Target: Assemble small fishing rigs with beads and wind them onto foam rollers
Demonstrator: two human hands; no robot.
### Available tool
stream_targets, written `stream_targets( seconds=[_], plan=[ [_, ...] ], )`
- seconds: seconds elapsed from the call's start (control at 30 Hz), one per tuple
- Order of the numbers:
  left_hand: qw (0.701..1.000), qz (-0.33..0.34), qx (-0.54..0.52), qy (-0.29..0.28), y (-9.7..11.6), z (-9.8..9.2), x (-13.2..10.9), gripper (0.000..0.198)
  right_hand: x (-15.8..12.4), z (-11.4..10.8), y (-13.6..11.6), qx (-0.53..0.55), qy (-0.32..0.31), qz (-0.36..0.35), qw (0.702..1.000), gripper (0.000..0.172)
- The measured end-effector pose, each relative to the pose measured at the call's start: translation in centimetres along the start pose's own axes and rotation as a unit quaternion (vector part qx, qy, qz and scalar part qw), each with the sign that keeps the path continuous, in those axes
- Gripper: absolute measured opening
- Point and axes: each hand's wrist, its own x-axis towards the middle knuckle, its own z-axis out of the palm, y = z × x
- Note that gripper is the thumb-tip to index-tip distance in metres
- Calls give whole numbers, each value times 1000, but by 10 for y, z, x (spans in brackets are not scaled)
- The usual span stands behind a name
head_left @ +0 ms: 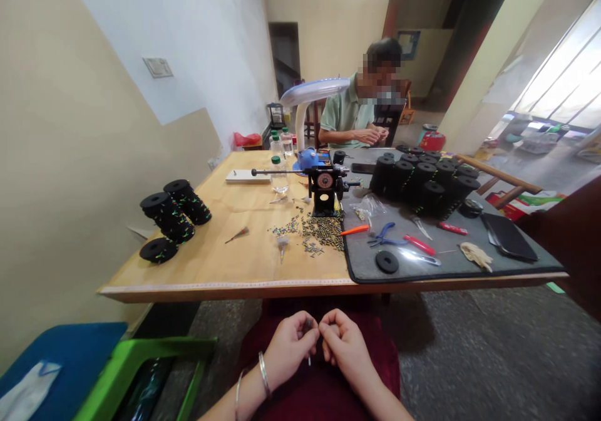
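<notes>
Above my dark red lap, in front of the table edge, my left hand [292, 344] is closed, fingers curled and thumb pressed in. A thin pale tip pokes out below it; the rest is hidden, so its kind is unclear. Close beside it, fingertips meeting, my right hand [346, 341] is pinched too, and whatever it may hold is too small to make out. On the table beyond lie a heap of small brass-and-dark pieces [323, 233], some small coloured bits [287, 225] and a little brush-like bundle [238, 234]. A black hand-crank winding device [323, 189] stands behind the heap.
Black foam spools [173, 211] stack at left; several more [425, 173] crowd the grey mat [361, 270]. Blue-handled pliers [385, 234], a red-handled tool [419, 244] and a foam disc [387, 261] lie there. Behind are a lamp [300, 126] and a seated person [347, 117].
</notes>
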Motion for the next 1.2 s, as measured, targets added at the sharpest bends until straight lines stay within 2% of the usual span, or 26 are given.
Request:
stream_targets(
  seconds=[0.17,0.33,0.57,0.83,1.03,1.2],
  plan=[
    [1000,-1,9,-12,-1,1,1,20,2,-1,2,4,3,8,1000,35],
    [999,0,32,-18,-1,2,1,13,4,-3,3,54,21,18,998,32],
    [999,15,50,-13,-4,1,2,6,2,-2,-1,50,35,5,998,35],
    [992,57,116,8,0,0,2,11,1,-1,4,21,10,-37,999,36],
    [987,41,153,20,6,-2,2,13,2,-2,5,16,-18,-60,998,33],
    [993,68,100,19,6,-6,3,16,0,-5,-2,4,-48,-49,998,23]
  ],
)
